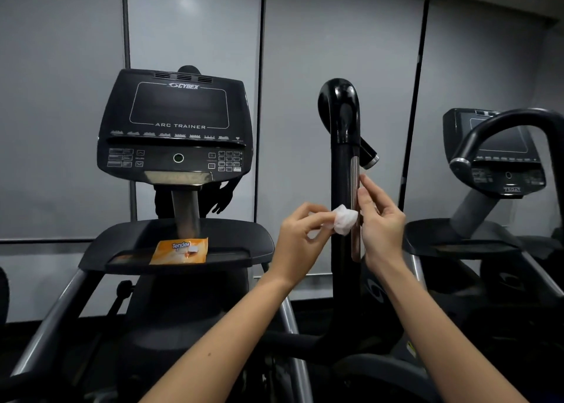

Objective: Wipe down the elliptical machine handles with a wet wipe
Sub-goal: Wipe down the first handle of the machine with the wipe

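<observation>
While left hand (300,237) pinches wet wipe (345,219) against handle (343,158), right hand (381,222) touches it, fingers loose | orange pack (180,251) on console tray (238,237), well apart

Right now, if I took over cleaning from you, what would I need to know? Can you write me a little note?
Left hand: pinches the bunched-up wet wipe against the black handle, about midway up.
Right hand: open, fingers resting on the handle's metal strip.
Wipe packet: lies on the machine's tray, below the console.
Done: a wipe is out and on the handle. I cannot tell how much is already wiped.
Left, probably: up to the curved top, down the lower part, then any other handle, which is out of view.
</observation>
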A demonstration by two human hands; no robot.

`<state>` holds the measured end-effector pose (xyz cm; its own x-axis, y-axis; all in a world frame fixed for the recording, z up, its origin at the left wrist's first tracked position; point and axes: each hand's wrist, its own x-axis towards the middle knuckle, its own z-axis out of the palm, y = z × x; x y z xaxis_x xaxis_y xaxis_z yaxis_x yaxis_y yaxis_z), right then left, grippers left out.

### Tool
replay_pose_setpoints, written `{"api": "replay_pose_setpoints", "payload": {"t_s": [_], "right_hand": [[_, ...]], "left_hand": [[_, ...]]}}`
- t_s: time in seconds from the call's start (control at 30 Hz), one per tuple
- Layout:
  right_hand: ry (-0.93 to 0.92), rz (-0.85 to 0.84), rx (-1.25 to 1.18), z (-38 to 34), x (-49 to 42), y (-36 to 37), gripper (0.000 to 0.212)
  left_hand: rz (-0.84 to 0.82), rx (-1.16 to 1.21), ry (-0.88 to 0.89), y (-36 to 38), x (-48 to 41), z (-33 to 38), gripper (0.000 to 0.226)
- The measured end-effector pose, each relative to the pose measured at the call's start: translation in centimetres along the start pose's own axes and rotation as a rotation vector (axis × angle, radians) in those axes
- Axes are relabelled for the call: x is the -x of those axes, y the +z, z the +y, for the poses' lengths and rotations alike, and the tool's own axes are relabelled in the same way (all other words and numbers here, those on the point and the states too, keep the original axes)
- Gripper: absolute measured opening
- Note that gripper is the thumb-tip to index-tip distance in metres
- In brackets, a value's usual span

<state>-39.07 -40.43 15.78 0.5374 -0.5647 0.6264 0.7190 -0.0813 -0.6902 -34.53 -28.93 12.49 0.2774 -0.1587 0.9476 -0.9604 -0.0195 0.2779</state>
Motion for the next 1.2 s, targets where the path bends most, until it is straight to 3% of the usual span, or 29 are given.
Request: {"api": "replay_pose_setpoints", "payload": {"t_s": [0.2,0.37,0.53,0.63,0.77,0.9,0.97,1.03,1.2], "right_hand": [[0.011,-0.002,0.026,-1.0,0.4,0.1,0.03],[0.028,-0.028,0.009,-0.7,0.2,-0.1,0.029],[0.025,-0.049,-0.005,-0.4,0.2,-0.1,0.029],[0.021,-0.056,-0.025,-0.4,0.2,-0.2,0.03],[0.023,-0.07,-0.029,-0.4,0.1,-0.3,0.029],[0.039,-0.059,-0.035,-0.2,-0.1,-0.3,0.028],[0.05,-0.063,-0.021,-0.2,-0.1,-0.4,0.025],[0.057,-0.067,-0.006,-0.2,-0.2,-0.4,0.022],[0.089,-0.077,-0.017,-0.3,0.3,-1.2,0.029]], "left_hand": [[0.135,-0.171,0.014,0.5,-5.7,2.1,0.014],[0.257,0.063,-0.327,1.1,-8.4,1.1,0.015],[0.175,0.361,-0.606,2.0,-4.0,-0.3,0.013],[0.116,0.426,-0.633,2.1,-1.1,-0.3,0.014],[0.166,0.396,-0.595,2.0,0.8,0.5,0.02],[0.178,0.089,-0.223,1.6,-0.6,2.4,0.021],[0.175,-0.025,-0.12,1.7,-2.3,2.9,0.022],[0.218,-0.035,-0.163,1.8,-4.0,3.3,0.021],[0.248,0.22,-0.519,2.0,-4.5,2.4,0.031]]}}
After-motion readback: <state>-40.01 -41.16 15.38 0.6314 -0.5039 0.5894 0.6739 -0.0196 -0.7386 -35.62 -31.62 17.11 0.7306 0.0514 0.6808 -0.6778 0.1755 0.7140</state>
